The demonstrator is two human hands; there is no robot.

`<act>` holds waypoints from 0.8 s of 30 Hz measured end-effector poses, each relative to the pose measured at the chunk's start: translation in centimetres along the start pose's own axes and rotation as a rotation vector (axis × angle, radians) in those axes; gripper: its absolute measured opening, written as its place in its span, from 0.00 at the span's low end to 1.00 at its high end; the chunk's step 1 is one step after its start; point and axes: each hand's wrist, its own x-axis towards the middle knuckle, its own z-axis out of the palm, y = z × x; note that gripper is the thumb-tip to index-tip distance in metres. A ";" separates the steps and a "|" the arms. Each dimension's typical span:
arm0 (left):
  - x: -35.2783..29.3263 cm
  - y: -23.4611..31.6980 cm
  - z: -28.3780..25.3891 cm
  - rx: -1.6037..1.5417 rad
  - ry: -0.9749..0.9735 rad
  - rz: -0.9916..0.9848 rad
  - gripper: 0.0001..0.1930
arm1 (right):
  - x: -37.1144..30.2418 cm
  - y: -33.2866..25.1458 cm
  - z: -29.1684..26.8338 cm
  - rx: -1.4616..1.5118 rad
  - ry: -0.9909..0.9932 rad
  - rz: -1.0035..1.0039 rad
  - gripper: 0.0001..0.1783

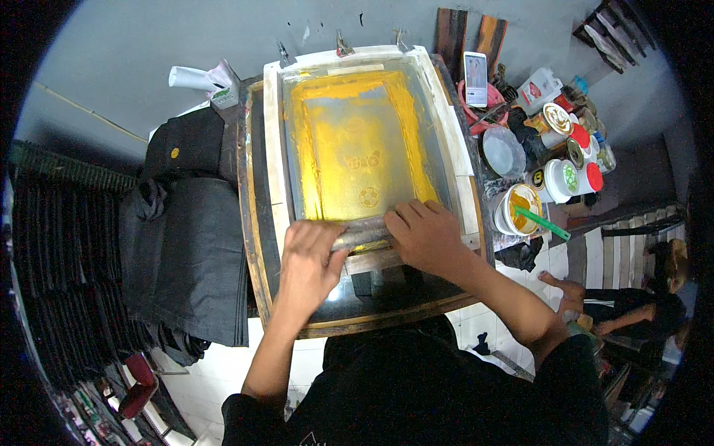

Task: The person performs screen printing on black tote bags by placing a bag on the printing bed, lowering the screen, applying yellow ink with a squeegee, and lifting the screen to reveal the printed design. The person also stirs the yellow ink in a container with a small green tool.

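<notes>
A screen printing frame (pixel 274 141) with pale taped borders lies on a dark table, its mesh (pixel 342 141) smeared with yellow ink. Faint lettering and a small football design show through the mesh. Across the near end of the mesh lies a squeegee (pixel 361 234), and both hands grip its bar. My left hand (pixel 314 249) is closed round the left end, the thumb toward me. My right hand (pixel 424 232) wraps over the right end, its fingers curled on the far side. The squeegee's blade edge is mostly hidden.
Folded black cloth (pixel 193 253) is piled left of the table. On the right stand ink tubs, one (pixel 518 209) holding a green-handled spatula (pixel 541 223), a clear bowl (pixel 503 151) and a propped phone (pixel 475 78). Clamps (pixel 343 43) line the frame's far edge. Another person (pixel 632 312) sits at the lower right.
</notes>
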 end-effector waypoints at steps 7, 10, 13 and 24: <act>-5.7 -2.1 1.1 0.221 0.014 -0.077 0.44 | -1.8 -0.5 1.1 -0.038 0.155 -0.037 0.11; -7.8 -3.8 1.6 0.369 0.046 -0.067 0.58 | -1.9 -0.4 0.2 0.062 0.189 -0.017 0.13; -7.9 -4.3 0.5 0.470 0.288 0.213 0.60 | -1.4 -0.7 -2.5 0.156 0.281 0.001 0.17; 1.7 -4.1 -2.7 -0.071 0.374 -0.321 0.46 | 13.0 4.4 -18.8 -0.221 0.742 -0.042 0.10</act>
